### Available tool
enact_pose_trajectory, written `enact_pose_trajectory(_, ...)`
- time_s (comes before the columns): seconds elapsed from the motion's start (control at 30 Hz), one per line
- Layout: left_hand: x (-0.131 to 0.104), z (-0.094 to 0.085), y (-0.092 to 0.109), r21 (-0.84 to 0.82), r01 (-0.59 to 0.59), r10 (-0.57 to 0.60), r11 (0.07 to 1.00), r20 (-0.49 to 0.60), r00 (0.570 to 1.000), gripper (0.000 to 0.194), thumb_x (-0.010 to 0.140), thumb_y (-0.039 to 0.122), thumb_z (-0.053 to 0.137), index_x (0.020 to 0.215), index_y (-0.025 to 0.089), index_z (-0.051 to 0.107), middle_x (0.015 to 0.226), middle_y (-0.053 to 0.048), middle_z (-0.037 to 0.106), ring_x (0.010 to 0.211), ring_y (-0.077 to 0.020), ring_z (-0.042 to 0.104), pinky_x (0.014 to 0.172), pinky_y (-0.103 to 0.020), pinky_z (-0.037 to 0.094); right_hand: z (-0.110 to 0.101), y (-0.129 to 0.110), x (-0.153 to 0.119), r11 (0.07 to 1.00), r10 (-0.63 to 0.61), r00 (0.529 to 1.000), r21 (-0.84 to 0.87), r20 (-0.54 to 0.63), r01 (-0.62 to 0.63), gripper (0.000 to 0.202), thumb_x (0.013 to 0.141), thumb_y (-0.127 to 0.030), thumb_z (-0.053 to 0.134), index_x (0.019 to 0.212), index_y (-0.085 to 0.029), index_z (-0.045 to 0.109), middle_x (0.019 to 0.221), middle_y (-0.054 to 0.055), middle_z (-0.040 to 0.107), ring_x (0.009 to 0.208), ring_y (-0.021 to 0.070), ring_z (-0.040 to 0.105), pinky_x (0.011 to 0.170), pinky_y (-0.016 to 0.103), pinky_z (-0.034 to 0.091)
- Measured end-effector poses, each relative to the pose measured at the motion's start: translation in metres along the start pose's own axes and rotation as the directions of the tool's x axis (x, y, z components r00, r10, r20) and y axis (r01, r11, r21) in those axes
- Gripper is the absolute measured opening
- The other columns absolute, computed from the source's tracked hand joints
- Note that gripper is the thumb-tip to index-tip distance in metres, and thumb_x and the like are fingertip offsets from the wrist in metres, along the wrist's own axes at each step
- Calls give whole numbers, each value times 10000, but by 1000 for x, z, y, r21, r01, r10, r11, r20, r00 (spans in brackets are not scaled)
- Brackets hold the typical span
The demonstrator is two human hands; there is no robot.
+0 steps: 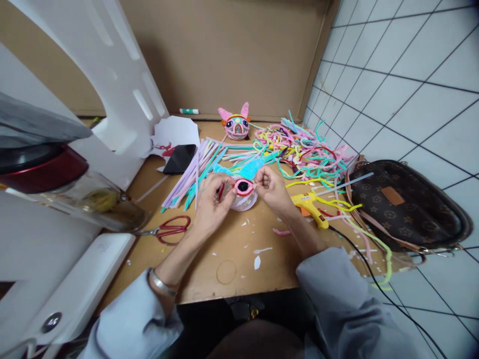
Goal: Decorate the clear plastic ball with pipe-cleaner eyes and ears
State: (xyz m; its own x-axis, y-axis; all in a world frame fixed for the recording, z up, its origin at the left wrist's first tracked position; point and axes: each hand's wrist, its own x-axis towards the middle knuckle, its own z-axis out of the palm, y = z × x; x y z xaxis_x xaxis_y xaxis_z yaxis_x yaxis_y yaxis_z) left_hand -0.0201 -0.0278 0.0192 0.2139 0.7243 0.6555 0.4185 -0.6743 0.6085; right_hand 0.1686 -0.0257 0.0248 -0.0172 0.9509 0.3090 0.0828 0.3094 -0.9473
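My left hand [212, 199] and my right hand [272, 188] meet over the middle of the table, one on each side of a small craft head [245, 204]. The head has blue ears [252, 168] and a clear rounded body. An oval eye piece [243, 187], black in the centre with pink and red rims, lies on its front. My left thumb and fingers are closed at the left end of the eye piece, and my right fingers pinch its right end. A finished-looking pink-eared head [236, 126] stands behind.
Pipe cleaners lie in a bundle [187, 172] and a tangled pile [310, 154]. Red-handled scissors [174, 229] and a phone [180, 158] are left; a yellow glue gun [310, 207] with a cord and a brown bag [407, 207] are right. A glass jar [101, 199] stands far left.
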Motion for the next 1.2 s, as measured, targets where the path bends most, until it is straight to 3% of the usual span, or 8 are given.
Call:
enact_pose_trajectory(0.17, 1, -3, 0, -12, -2, 2, 1000, 6, 1000, 108, 920, 322, 623, 959, 223, 642, 1027, -54, 693, 992, -230, 640, 918, -400, 497, -1, 1, 2, 996, 64, 998, 60, 2, -65, 208, 628, -230, 634, 781, -233, 492, 674, -67, 476, 632, 109, 446, 595, 238, 365)
enact_pose_trajectory(0.47, 2, -4, 0, -8, 41, -41, 999, 5, 999, 93, 901, 324, 623, 931, 236, 633, 1030, -49, 698, 991, -229, 645, 933, -413, 519, -1, 1, 2, 991, 75, 997, 112, -1, -74, 240, 615, -315, 703, 763, -233, 533, 657, -57, 479, 631, 118, 421, 593, 254, 360)
enact_pose_trajectory(1.2, 2, -2, -1, -8, 25, -25, 1000, 13, 1000, 98, 907, 327, 622, 931, 233, 634, 1040, -55, 695, 1008, -225, 646, 940, -407, 517, 0, 7, 1, 990, 75, 997, 118, -17, -72, 225, 610, -262, 657, 730, -239, 468, 667, -58, 456, 629, 116, 417, 585, 249, 335)
